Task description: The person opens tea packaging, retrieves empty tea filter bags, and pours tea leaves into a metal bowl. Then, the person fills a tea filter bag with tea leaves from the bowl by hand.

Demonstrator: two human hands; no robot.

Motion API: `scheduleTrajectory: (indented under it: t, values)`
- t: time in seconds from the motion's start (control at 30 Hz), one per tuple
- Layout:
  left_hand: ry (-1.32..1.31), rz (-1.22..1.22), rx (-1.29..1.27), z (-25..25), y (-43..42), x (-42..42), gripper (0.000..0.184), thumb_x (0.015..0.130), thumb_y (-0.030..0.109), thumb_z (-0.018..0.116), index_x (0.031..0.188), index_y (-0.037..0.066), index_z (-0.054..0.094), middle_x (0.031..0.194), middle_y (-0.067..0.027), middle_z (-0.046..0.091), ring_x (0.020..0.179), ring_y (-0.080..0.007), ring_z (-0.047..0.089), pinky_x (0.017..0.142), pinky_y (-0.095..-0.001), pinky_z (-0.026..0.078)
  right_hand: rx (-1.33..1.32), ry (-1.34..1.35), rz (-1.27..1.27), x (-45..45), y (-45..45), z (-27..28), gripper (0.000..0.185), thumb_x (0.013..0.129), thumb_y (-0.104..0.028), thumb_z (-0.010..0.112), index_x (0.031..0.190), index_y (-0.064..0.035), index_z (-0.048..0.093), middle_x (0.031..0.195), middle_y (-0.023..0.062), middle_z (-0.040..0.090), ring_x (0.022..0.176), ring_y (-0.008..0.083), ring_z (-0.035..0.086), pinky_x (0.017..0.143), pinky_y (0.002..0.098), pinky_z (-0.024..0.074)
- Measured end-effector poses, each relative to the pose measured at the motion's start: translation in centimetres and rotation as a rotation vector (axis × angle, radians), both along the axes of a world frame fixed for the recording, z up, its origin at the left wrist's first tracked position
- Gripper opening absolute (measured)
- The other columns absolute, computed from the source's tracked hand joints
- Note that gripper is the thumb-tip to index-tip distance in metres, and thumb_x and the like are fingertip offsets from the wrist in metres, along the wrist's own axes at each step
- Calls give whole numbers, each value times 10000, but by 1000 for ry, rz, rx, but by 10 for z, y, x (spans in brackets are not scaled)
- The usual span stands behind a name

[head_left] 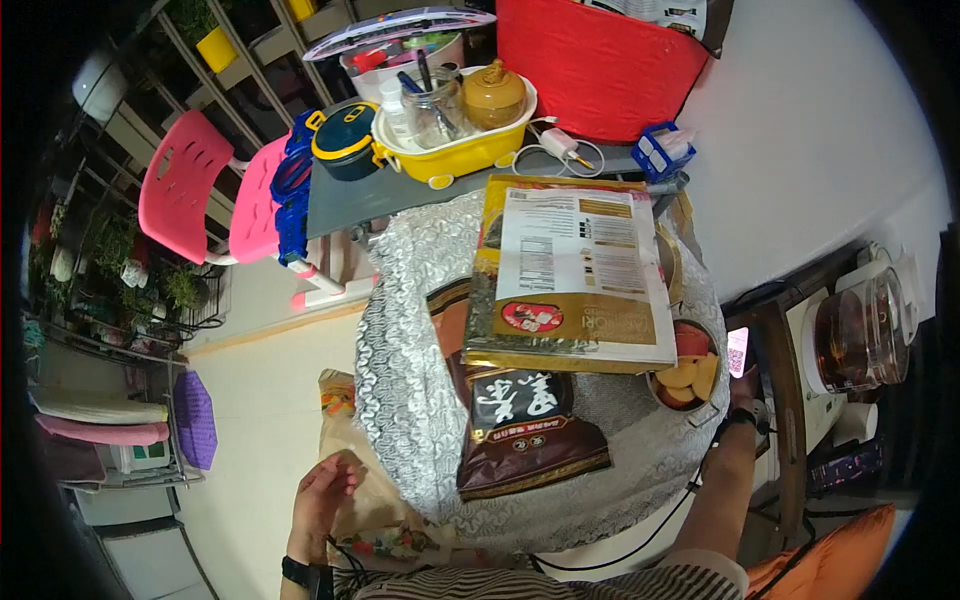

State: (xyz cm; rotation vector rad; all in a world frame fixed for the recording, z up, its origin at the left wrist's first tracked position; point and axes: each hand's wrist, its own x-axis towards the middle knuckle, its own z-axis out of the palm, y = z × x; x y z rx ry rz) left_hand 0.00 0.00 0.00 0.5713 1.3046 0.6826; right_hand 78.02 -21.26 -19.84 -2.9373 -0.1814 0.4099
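Note:
My left hand (326, 490) hangs at the lower left of the table with its fingers loosely curled and apart, holding nothing visible. At the right table edge, my right hand (745, 388) is closed around the lower end of a phone (738, 352) with a lit screen; its fingers are partly hidden. A gold and white nori package (580, 265) lies flat on the silver tablecloth (400, 400). Partly beneath it is a dark brown packet (530, 430) with white characters. A metal bowl of cut fruit (685, 385) stands beside the package, near my right hand.
Behind are a yellow basin (450, 160) with jars, a dark lidded pot (346, 140), a white charger (560, 143) and a red bag (595, 75). A pink chair (185, 185) stands left. To the right, a glass pot (860, 325) sits near an orange cushion (840, 560).

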Motion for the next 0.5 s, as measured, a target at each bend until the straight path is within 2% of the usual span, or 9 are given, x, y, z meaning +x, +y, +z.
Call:
scheduleTrajectory:
  t: [0.1, 0.17, 0.2, 0.23, 0.3, 0.37, 0.4, 0.43, 0.5]
  values:
    - [-5, -53, 24, 11, 14, 17, 394, 941, 252, 628, 1243, 6, 576, 1053, -109, 671, 899, -205, 657, 827, -313, 520, 59, -232, 179, -6, -9, 8, 871, 856, -324, 692, 1481, 16, 190, 1494, 217, 364, 1351, 384, 386, 1107, 403, 333]
    - [147, -143, 104, 28, 17, 27, 327, 944, 205, 619, 1202, 5, 599, 1031, -90, 671, 901, -186, 650, 821, -307, 518, 325, -169, 205, -36, -21, 24, 684, 865, -264, 681, 1394, 45, 377, 1363, 251, 506, 1247, 394, 503, 1024, 436, 409]
    - [153, -216, 160, 32, 18, 28, 294, 947, 181, 612, 1185, 9, 605, 1040, -79, 671, 920, -174, 647, 839, -307, 519, 399, 3, 246, -92, -13, 97, 513, 861, -233, 687, 1254, 55, 525, 1173, 213, 630, 1087, 332, 607, 917, 405, 473]
    - [125, -292, 253, 32, 23, 30, 286, 929, 147, 639, 1182, 17, 609, 1040, -66, 671, 933, -171, 642, 859, -297, 513, 402, 1, 242, -116, -21, 114, 513, 861, -233, 687, 1254, 55, 525, 1173, 213, 630, 1087, 332, 607, 917, 405, 473]
    - [132, -420, 474, 48, 30, 50, 312, 898, 87, 670, 1190, 1, 601, 1031, -37, 650, 970, -124, 610, 865, -268, 497, 678, 112, 215, -160, -37, 135, 349, 854, -164, 689, 1131, 33, 607, 970, 123, 677, 900, 220, 639, 800, 329, 501]
    - [214, -563, 705, 61, 37, 71, 389, 831, 78, 742, 1188, 22, 600, 1042, -48, 663, 953, -150, 630, 868, -278, 496, 689, 136, 311, -213, -44, 169, 254, 855, -87, 671, 1077, 27, 624, 892, 81, 668, 799, 143, 619, 732, 271, 496]
    - [268, -683, 789, 73, 39, 84, 431, 806, 102, 767, 1197, 39, 598, 1071, -68, 652, 998, -168, 619, 888, -291, 491, 638, 29, 288, -264, -23, 217, 180, 821, -6, 668, 998, 3, 637, 809, 39, 643, 742, 92, 593, 708, 235, 483]
    - [323, -804, 870, 84, 38, 96, 474, 780, 126, 791, 1207, 56, 595, 1100, -88, 642, 1042, -186, 608, 908, -304, 487, 706, -11, 287, -297, -14, 238, 153, 809, -17, 683, 957, 0, 645, 827, 60, 638, 755, 122, 600, 699, 260, 486]
    - [319, -905, 1245, 76, 30, 122, 566, 741, 171, 821, 1250, 95, 584, 1252, -158, 556, 1139, -261, 567, 945, -352, 477, 703, -222, 554, -347, 0, 258, 182, 794, -39, 705, 967, -18, 654, 839, 88, 630, 785, 193, 627, 694, 298, 495]
